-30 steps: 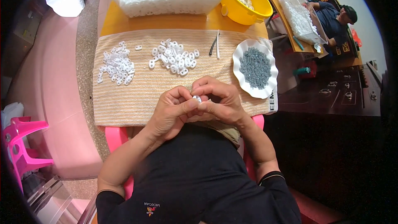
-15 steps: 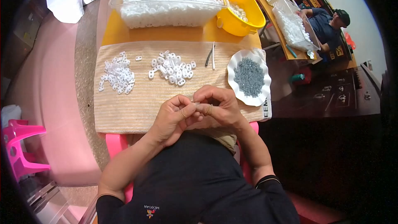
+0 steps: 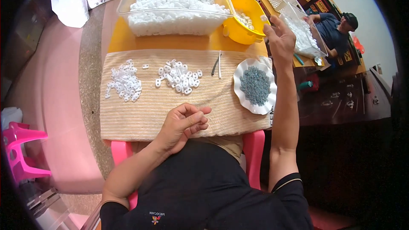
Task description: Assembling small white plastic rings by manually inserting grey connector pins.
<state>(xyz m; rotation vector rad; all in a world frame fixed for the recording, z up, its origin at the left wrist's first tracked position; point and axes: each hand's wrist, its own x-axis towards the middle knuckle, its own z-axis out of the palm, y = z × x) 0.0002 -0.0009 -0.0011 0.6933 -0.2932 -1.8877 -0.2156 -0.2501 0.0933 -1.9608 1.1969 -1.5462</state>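
Observation:
Above the striped towel's near edge, my left hand (image 3: 184, 123) has its fingers loosely curled and apart, with nothing visible in them. My right hand (image 3: 282, 41) is stretched out to the far right, beside the yellow basin (image 3: 235, 34). Just off its parted thumb and forefinger is a small white plastic piece (image 3: 263, 18), over the basin's right rim. On the towel (image 3: 170, 119) lie a pile of small white two-holed pieces (image 3: 123, 83) at left and a looser pile of similar pieces (image 3: 181, 76) in the middle. A white scalloped plate (image 3: 241, 99) holds many small grey parts (image 3: 255, 85).
A large clear bin (image 3: 174, 23) full of white pieces stands at the table's far side. A black and a white thin stick (image 3: 219, 66) lie near the plate. A co-worker (image 3: 334, 27) sits at another table with a clear bin (image 3: 309, 50). Pink stools (image 3: 25, 134) stand left.
My hands were together over the towel, fingertips meeting. The right hand has swung away to the far right beside the basin; the left stays near its place, fingers loosened.

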